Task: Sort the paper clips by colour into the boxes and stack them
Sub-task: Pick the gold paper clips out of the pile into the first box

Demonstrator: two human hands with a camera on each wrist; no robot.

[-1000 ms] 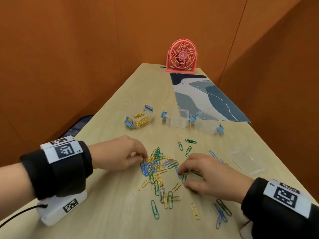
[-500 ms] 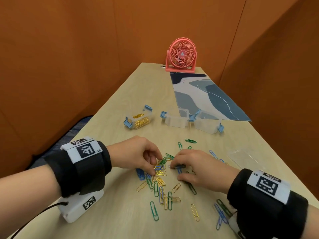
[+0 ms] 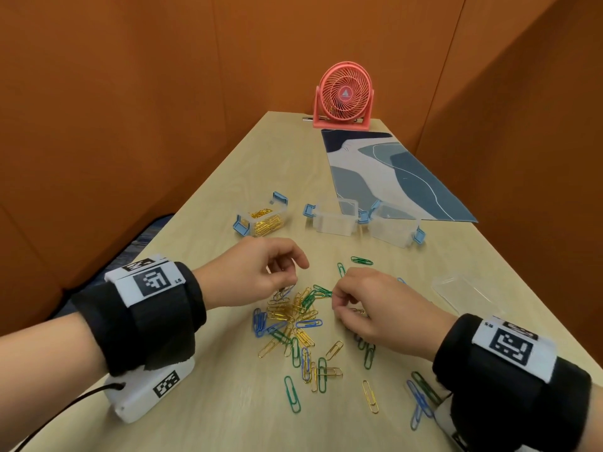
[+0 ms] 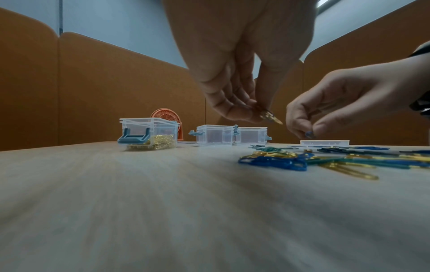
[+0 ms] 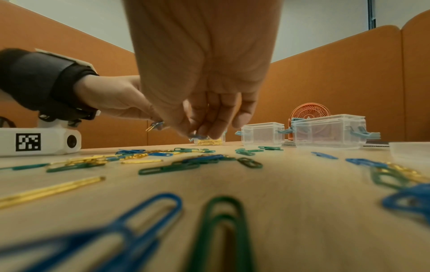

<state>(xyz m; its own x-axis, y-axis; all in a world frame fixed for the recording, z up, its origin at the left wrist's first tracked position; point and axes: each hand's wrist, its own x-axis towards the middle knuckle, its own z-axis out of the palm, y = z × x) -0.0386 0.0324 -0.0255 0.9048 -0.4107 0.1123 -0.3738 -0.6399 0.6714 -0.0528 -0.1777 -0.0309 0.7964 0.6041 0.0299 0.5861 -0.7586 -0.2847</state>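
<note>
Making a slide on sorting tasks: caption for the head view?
Both hands pick gold clips from a mixed pile; one box holds gold clips.

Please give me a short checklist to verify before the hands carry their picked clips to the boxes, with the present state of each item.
1. Left hand pinches gold clips: ok.
2. Right hand holds one colour only: cannot tell; gold shows in the head view, something blue at the fingertips in the left wrist view.
3. Gold box is open and holds only gold: ok.
4. Two other boxes are open and empty: ok.
5. Loose lid lies clear of the path: ok.
</note>
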